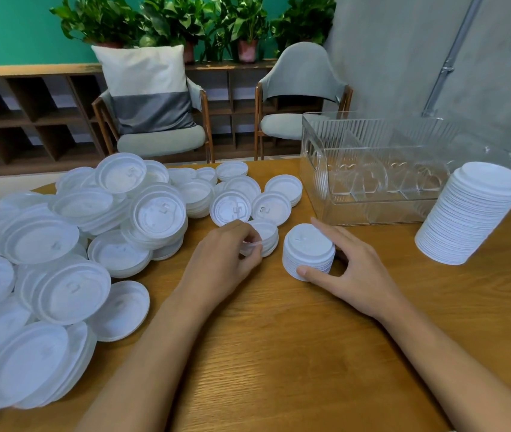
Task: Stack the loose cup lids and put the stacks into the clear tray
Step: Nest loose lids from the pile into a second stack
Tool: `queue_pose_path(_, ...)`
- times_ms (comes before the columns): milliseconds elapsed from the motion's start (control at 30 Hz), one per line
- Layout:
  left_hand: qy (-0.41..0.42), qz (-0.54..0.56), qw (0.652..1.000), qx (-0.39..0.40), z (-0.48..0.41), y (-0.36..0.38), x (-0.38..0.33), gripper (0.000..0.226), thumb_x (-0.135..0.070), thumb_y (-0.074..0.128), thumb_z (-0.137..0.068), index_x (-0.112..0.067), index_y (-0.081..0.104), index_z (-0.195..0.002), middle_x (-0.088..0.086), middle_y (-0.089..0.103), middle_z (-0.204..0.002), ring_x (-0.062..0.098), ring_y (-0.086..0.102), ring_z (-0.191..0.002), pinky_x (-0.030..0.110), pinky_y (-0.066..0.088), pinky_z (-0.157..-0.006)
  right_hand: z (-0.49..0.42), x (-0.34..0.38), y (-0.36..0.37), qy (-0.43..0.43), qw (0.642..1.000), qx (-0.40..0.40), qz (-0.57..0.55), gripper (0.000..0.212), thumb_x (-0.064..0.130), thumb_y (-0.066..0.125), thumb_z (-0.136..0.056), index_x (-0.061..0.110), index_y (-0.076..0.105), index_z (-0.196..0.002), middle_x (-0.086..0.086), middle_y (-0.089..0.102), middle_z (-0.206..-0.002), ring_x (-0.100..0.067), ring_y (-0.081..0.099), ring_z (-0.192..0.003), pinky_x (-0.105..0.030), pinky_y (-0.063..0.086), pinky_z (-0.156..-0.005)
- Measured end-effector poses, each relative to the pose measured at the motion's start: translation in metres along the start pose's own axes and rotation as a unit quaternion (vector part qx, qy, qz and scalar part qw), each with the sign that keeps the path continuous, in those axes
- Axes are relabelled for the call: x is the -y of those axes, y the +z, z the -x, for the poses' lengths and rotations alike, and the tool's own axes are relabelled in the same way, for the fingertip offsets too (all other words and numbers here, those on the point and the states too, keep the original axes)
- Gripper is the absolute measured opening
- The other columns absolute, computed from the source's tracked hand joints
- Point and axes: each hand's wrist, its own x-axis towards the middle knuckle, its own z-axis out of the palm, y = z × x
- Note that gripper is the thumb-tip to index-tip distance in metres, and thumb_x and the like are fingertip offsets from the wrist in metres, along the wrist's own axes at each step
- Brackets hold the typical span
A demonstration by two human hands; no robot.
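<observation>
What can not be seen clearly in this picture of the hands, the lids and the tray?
- Head view: the fingertips of the left hand curl under, so the grip on the thin lid is unclear.
- The lid pile runs off the left edge; its number is unknown.
- The clear tray is see-through and glary; dividers are hard to trace.
- The right hand hides the far side of the small stack.
- The lid markings are too small to read.

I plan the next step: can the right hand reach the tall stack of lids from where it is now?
Probably yes: the right hand holds the small stack, and only bare table separates it from the tall stack.
</observation>
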Motion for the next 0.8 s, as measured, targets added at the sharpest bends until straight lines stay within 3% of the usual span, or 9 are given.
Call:
queue_pose_path(200,-0.080,0.142,0.985,-0.057,0.000,-0.004,-0.013,0.012,-0.034,0.083,-0.089,-0.026,0.074,-0.091,-0.018,0.072,-0.090,-0.002,0.064,-0.093,0.011,0.045,-0.078,-0.001,0.000,0.000,-0.009,1.000,-0.005,-0.003,0.088,0.062,0.080,-0.078,0.042,0.043,-0.155,0.030,0.051,-0.139,0.005,0.046,-0.133,-0.032,0.045,-0.112)
queue_pose_path(300,-0.134,0.298,0.944,-0.054,-0.001,-0.007,-0.023,0.014,-0.026,0.085,-0.088,-0.017,0.075,-0.093,-0.006,0.076,-0.088,0.004,0.068,-0.081,0.015,0.052,-0.075,0.000,0.001,0.000,-0.015,1.000,-0.014,-0.005,0.087,0.063,0.079,-0.078,0.040,0.045,-0.154,0.032,0.048,-0.142,0.014,0.043,-0.132,-0.021,0.042,-0.109)
queue_pose_path(400,-0.163,0.440,0.882,-0.040,0.000,-0.008,-0.033,0.024,-0.015,0.081,-0.090,-0.004,0.072,-0.109,0.007,0.080,-0.096,0.017,0.077,-0.091,0.021,0.059,-0.084,-0.001,0.002,0.000,-0.017,1.000,-0.014,-0.005,0.087,0.059,0.081,-0.080,0.041,0.043,-0.155,0.030,0.049,-0.143,0.012,0.044,-0.132,-0.021,0.042,-0.109)
queue_pose_path(533,-0.187,0.534,0.824,-0.040,-0.001,-0.005,-0.035,0.040,-0.008,0.076,-0.093,-0.007,0.063,-0.132,0.011,0.079,-0.103,0.024,0.077,-0.100,0.029,0.060,-0.090,-0.001,0.002,-0.001,-0.020,1.000,-0.011,-0.016,0.092,0.054,0.083,-0.081,0.050,0.032,-0.157,0.030,0.048,-0.146,0.009,0.044,-0.135,-0.026,0.042,-0.111)
queue_pose_path(633,-0.189,0.573,0.797,-0.024,0.000,0.000,-0.036,0.052,-0.001,0.074,-0.093,-0.014,0.058,-0.141,0.010,0.076,-0.094,0.026,0.077,-0.096,0.031,0.062,-0.088,-0.001,0.003,-0.002,-0.025,0.999,-0.008,-0.022,0.094,0.052,0.084,-0.081,0.054,0.028,-0.157,0.037,0.046,-0.142,0.013,0.044,-0.133,-0.023,0.042,-0.109)
queue_pose_path(700,-0.185,0.555,0.811,-0.006,0.002,0.004,-0.038,0.060,0.000,0.076,-0.091,-0.019,0.056,-0.145,0.011,0.073,-0.089,0.028,0.077,-0.093,0.035,0.062,-0.090,0.000,0.004,-0.002,-0.029,0.999,-0.007,-0.026,0.095,0.052,0.084,-0.081,0.056,0.027,-0.156,0.036,0.047,-0.142,0.013,0.044,-0.133,-0.018,0.041,-0.107)
queue_pose_path(800,-0.166,0.436,0.884,0.016,0.003,0.010,-0.038,0.056,-0.012,0.083,-0.089,-0.027,0.063,-0.140,0.011,0.071,-0.084,0.021,0.075,-0.081,0.031,0.059,-0.088,0.000,0.006,-0.002,-0.044,0.998,-0.003,-0.033,0.091,0.049,0.084,-0.083,0.052,0.031,-0.157,0.031,0.049,-0.146,0.010,0.044,-0.137,-0.020,0.042,-0.109)
